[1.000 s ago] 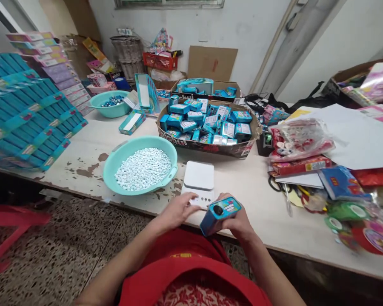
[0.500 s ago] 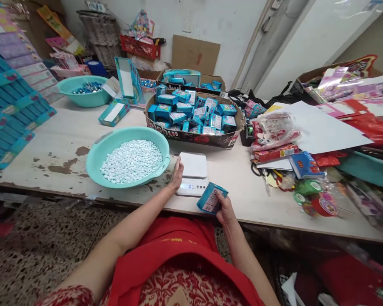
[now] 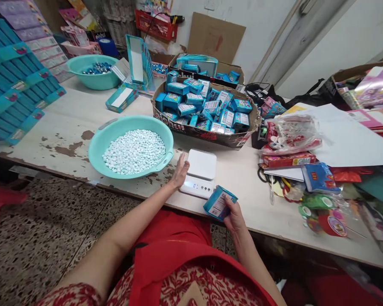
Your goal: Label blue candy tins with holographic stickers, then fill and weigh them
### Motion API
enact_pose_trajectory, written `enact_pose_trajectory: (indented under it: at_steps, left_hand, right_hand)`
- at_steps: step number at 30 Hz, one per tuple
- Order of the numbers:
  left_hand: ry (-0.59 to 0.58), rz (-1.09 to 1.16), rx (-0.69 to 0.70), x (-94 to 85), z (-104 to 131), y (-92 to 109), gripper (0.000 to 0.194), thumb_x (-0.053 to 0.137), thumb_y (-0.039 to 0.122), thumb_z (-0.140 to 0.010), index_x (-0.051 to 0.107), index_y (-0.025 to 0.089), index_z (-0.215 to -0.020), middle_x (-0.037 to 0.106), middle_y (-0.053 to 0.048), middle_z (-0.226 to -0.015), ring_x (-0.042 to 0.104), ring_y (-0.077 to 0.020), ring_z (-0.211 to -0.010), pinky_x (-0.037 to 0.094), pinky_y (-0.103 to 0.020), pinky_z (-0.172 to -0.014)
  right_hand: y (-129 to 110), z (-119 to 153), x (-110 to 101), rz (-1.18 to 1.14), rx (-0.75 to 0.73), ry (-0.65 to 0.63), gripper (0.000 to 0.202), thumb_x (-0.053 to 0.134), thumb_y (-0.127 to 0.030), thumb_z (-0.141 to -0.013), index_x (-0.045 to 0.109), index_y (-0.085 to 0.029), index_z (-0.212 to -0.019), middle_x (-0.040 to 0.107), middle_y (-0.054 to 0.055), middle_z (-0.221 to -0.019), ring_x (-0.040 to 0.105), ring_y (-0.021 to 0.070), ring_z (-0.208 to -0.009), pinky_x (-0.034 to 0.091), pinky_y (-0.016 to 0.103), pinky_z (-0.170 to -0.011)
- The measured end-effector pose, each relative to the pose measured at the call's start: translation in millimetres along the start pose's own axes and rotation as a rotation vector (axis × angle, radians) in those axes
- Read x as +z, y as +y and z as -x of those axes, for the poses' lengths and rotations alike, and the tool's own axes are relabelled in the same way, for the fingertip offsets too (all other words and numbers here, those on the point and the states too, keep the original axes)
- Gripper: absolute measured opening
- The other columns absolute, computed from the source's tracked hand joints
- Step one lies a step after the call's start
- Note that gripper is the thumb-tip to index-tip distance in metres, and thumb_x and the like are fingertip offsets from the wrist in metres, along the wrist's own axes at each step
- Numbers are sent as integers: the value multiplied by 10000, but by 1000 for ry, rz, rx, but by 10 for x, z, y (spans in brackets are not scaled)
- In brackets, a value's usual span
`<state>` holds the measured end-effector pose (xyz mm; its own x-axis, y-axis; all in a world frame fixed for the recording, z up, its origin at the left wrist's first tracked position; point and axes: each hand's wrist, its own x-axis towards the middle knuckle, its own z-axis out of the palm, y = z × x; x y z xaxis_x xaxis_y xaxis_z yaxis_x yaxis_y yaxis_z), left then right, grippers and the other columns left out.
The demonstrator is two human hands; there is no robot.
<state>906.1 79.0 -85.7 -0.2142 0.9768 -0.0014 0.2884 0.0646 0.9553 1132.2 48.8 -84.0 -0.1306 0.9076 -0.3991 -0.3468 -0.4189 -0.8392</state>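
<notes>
My left hand (image 3: 180, 172) is at the left edge of a white digital scale (image 3: 201, 164), its fingers stretched out and holding nothing. The scale's pan is bare and its lit display reads 0. In my right hand (image 3: 234, 216) is a small blue printed box (image 3: 219, 202), gripped between thumb and fingers just in front of the scale's lower right corner. To the left of the scale stands a turquoise basin (image 3: 97, 155), holding a heap of small white pellet-like pieces (image 3: 134, 152).
Behind the scale, a cardboard carton (image 3: 204, 135) is full of small blue boxes (image 3: 194, 98). A second turquoise basin (image 3: 92, 80) holds blue shiny pieces. Stacked blue display boxes (image 3: 15, 80) rise at left. Scissors (image 3: 262, 174), tape rolls (image 3: 322, 202) and packets crowd the right side.
The camera view has turned and tilted, so the whole scene shifts and leans. Both hands keep about the same place by the scale, and the right still holds the box.
</notes>
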Motion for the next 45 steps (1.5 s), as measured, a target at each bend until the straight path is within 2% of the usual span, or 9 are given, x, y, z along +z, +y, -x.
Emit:
enact_pose_trajectory:
  at_steps: [5, 10, 17, 22, 27, 38, 41, 43, 45]
  left_hand:
    - [-30, -185, 352, -652, 615, 267, 378, 463, 427, -905, 633, 190, -1146, 672, -88, -1145, 617, -205, -1077, 479, -326, -947]
    - [173, -324, 355, -1122, 659, 397, 252, 496, 321, -900, 677, 193, -1021, 730, -47, -922, 680, -162, -840, 546, -265, -758]
    - [52, -358, 472, -512, 103, 205, 442, 367, 401, -936, 569, 154, -1242, 575, -116, -1309, 471, -226, -1279, 376, -406, -1091]
    - [-140, -105, 14, -122, -55, -120, 662, 274, 537, -921, 359, 106, -1417, 329, -140, -1497, 288, -235, -1393, 243, -399, -1160]
    - [-189, 48, -138, -96, -63, -191, 733, 251, 605, -896, 288, 131, -1454, 264, -110, -1530, 198, -225, -1422, 156, -379, -1180]
    - [-160, -158, -100, -35, 35, -32, 673, 386, 445, -904, 258, 71, -1448, 212, -193, -1532, 166, -277, -1427, 183, -446, -1169]
    - [-64, -303, 271, -294, 313, 127, 573, 483, 388, -884, 391, 125, -1386, 336, -178, -1487, 285, -264, -1393, 293, -437, -1132]
    - [-23, -388, 579, -668, 460, 258, 395, 483, 319, -898, 523, 197, -1271, 516, -118, -1366, 452, -211, -1290, 385, -397, -1076]
    - [79, -507, 693, -1168, 459, 344, 301, 501, 296, -892, 593, 225, -1170, 629, -80, -1217, 548, -193, -1174, 432, -389, -1025]
  right_hand:
    - [-122, 24, -68, 6, -25, 28, 584, 797, -472, -557, 701, -187, -1058, 712, 92, -1074, 655, 296, -995, 516, 439, -895]
    - [-109, -170, 47, 19, -99, 11, 620, 780, -460, -585, 672, -185, -1129, 682, 103, -1143, 633, 285, -1013, 505, 421, -884]
    - [-12, -457, 249, 52, -145, 6, 612, 750, -488, -612, 658, -182, -1134, 652, 86, -1194, 616, 245, -956, 477, 429, -886]
    - [-19, -482, 181, 88, -128, -31, 581, 721, -529, -644, 659, -200, -1119, 552, 94, -1340, 563, 255, -1100, 428, 400, -953]
    - [-26, -489, 140, 55, -79, -55, 563, 713, -549, -643, 663, -215, -1093, 542, 101, -1350, 521, 286, -1195, 411, 415, -983]
    - [-109, -474, 158, -6, -37, -13, 582, 745, -551, -574, 695, -196, -1033, 649, 94, -1209, 552, 300, -1164, 413, 449, -1004]
    - [-211, -333, 101, -68, -104, 101, 536, 723, -565, -603, 696, -216, -1009, 691, 83, -1119, 579, 293, -1131, 423, 484, -988]
    - [-254, -218, 15, -81, -167, 168, 486, 715, -542, -629, 689, -231, -1002, 712, 70, -1052, 615, 285, -1069, 433, 508, -969]
    - [-270, -112, -63, -68, -224, 218, 426, 727, -500, -637, 685, -245, -976, 729, 45, -959, 654, 268, -967, 452, 516, -939]
